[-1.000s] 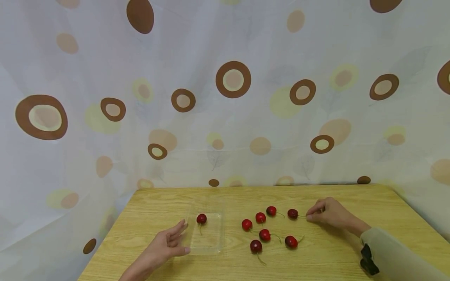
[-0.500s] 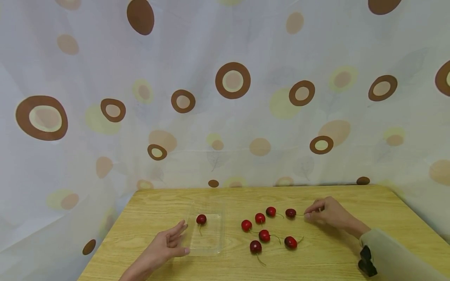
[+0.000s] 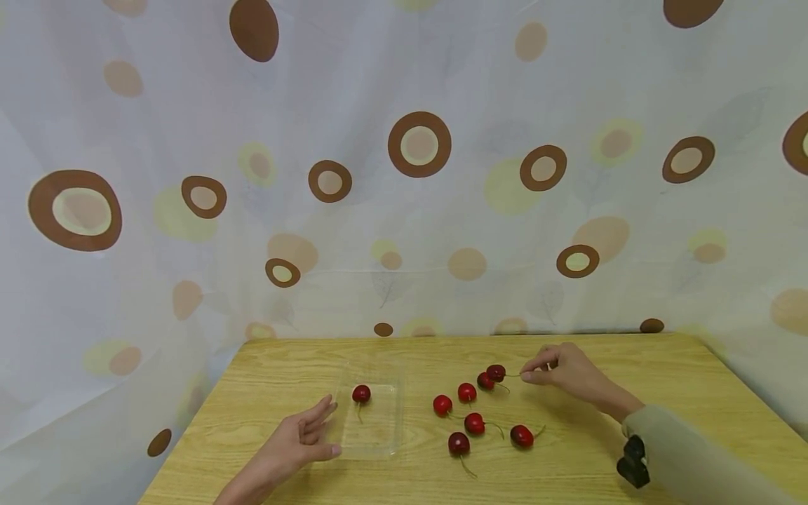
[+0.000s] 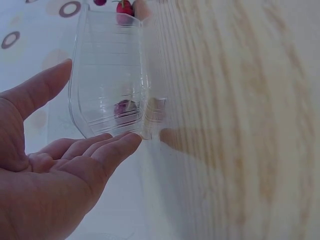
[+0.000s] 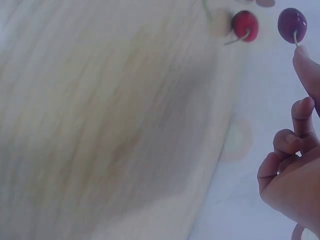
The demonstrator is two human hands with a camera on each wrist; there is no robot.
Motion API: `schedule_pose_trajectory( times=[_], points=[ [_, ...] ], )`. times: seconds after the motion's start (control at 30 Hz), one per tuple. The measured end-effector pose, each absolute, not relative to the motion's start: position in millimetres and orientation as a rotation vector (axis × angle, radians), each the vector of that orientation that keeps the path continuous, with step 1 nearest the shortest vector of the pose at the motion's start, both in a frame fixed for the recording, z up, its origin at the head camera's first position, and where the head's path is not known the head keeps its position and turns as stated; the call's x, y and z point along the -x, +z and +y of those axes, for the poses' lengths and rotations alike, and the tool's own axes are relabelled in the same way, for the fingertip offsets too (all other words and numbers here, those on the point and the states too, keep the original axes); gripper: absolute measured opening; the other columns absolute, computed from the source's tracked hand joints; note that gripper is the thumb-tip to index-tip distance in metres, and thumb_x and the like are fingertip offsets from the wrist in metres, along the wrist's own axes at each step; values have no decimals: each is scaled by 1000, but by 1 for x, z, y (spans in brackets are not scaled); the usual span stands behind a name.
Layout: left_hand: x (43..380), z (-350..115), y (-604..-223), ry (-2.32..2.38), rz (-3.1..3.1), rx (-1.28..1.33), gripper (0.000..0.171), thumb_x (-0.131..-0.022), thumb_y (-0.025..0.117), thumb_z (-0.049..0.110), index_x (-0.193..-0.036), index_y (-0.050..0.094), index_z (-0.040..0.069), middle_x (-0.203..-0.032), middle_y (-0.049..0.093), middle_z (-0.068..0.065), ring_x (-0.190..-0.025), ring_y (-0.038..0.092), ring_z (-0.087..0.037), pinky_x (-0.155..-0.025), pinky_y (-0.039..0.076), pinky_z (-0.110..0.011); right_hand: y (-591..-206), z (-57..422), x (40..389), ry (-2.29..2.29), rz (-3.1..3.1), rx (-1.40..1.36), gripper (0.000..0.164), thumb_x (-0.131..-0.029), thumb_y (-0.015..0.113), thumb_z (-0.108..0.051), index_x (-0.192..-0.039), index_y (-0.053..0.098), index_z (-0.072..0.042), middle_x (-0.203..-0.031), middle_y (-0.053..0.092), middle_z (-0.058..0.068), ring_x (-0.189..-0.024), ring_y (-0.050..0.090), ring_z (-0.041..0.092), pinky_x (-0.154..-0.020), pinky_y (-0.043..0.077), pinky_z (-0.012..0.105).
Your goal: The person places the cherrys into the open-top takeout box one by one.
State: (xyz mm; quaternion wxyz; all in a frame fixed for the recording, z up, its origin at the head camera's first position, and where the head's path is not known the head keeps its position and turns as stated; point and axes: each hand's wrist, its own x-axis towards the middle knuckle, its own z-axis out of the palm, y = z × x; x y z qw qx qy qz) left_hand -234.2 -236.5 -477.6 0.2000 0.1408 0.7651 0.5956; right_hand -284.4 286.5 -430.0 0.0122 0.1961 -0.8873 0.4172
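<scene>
My right hand [image 3: 571, 375] pinches a dark red cherry [image 3: 496, 373] by its stem. In the right wrist view this cherry [image 5: 292, 25] hangs above the table, and in the head view it overlaps another cherry [image 3: 485, 381] lying behind it. A clear plastic container [image 3: 399, 421] stands at the left, with one cherry [image 3: 362, 394] inside, its stem toward me. My left hand [image 3: 293, 438] is at the container's left side, thumb and fingers spread. The left wrist view shows its fingertips [image 4: 131, 140] right at the container's lower edge.
Several more cherries with stems lie on the wooden table [image 3: 600, 463] between the container and my right hand, among them one nearest me [image 3: 459, 443] and one farther right [image 3: 522, 436]. A patterned curtain [image 3: 467, 210] hangs behind the table.
My right hand has lifted the rightmost cherry by its stem and carried it left, over toward the other cherries. The left hand and the container have stayed put.
</scene>
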Motion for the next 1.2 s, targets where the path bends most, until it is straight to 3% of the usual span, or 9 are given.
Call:
schedule_pose_trajectory(
  times=[0.13,0.2,0.33,0.53,0.83,1.07,1.2],
  points=[
    [236,-239,-479,1635,2155,-403,98,-98,80,26,-167,15,1,-169,22,-26,-150,26,-53,-110,49,-36,-424,269,287,1341,-2743,-645,17,-96,80,-19,-104,84,-5,-89,69,3,-71,47,17,-60,39,29],
    [221,-228,-453,1611,2184,-408,95,-100,76,20,-164,12,-7,-166,19,-33,-148,24,-56,-113,47,-42,-422,259,288,1365,-2739,-653,16,-96,80,-20,-104,84,-6,-91,69,3,-72,47,18,-61,39,30],
    [224,-231,-459,1633,2167,-437,94,-100,76,20,-164,13,-7,-166,19,-34,-148,25,-57,-113,46,-46,-416,239,290,1411,-2732,-652,14,-97,80,-20,-102,85,-8,-93,70,3,-75,48,19,-62,39,30],
    [237,-242,-479,1584,2183,-476,98,-100,77,29,-167,12,1,-169,20,-26,-151,28,-48,-109,49,-33,-408,206,295,1429,-2705,-726,13,-98,79,-19,-99,85,-7,-92,70,2,-77,48,22,-65,39,31],
    [216,-225,-449,1668,2156,-396,92,-101,75,14,-164,13,-8,-165,17,-35,-148,23,-57,-112,46,-46,-409,162,306,1438,-2678,-813,11,-96,81,-18,-98,86,-8,-88,70,0,-72,49,21,-64,41,30],
    [217,-227,-448,1643,2170,-410,93,-100,76,17,-163,12,-9,-165,20,-35,-148,26,-56,-111,48,-41,-409,133,308,1482,-2635,-859,10,-94,82,-12,-96,85,-3,-86,71,2,-65,46,18,-60,38,28],
    [217,-227,-448,1640,2176,-398,94,-100,76,17,-164,12,-8,-165,20,-34,-148,26,-56,-112,47,-45,-410,120,309,1520,-2633,-838,9,-93,82,-9,-96,85,-1,-85,71,2,-65,45,17,-59,38,28]
  ],
)
